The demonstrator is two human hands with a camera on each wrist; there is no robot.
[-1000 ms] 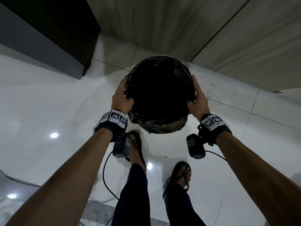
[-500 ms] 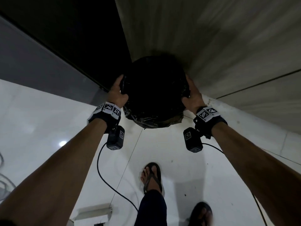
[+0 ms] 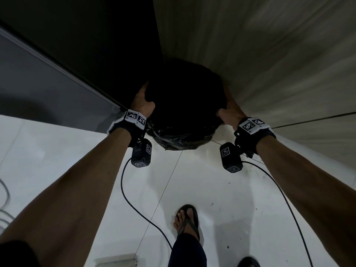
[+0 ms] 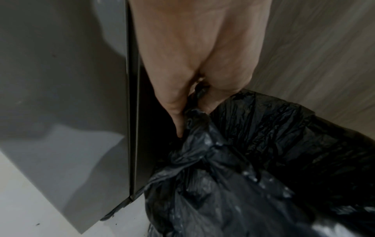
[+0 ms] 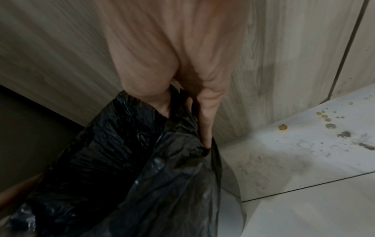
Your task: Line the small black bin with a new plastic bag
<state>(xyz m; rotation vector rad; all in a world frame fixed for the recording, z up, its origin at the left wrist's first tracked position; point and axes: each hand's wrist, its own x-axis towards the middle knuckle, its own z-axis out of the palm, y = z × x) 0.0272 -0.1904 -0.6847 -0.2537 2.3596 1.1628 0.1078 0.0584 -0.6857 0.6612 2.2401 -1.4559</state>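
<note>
The small black bin (image 3: 185, 93) is held off the floor between both hands, close to a corner. A crinkled black plastic bag (image 3: 181, 138) lines it and folds down over its rim. My left hand (image 3: 143, 99) grips the left rim, with the thumb inside the bag (image 4: 263, 144) and the fingers (image 4: 174, 110) down the outside. My right hand (image 3: 231, 112) grips the right rim the same way, its fingers (image 5: 205, 128) pressed on the bag (image 5: 131, 152). The inside of the bin is too dark to see.
A grey cabinet side (image 3: 48, 89) with a dark face (image 3: 96, 35) stands on the left. A wood-grain wall panel (image 3: 269, 54) is right behind the bin. Below are white floor tiles (image 3: 192, 180), stains (image 5: 283, 127), wrist-camera cables (image 3: 131, 201) and my sandalled foot (image 3: 187, 218).
The bin has been carried forward and left, from over the open floor to the corner between the dark cabinet and the wood panel. Both hands keep the same grip.
</note>
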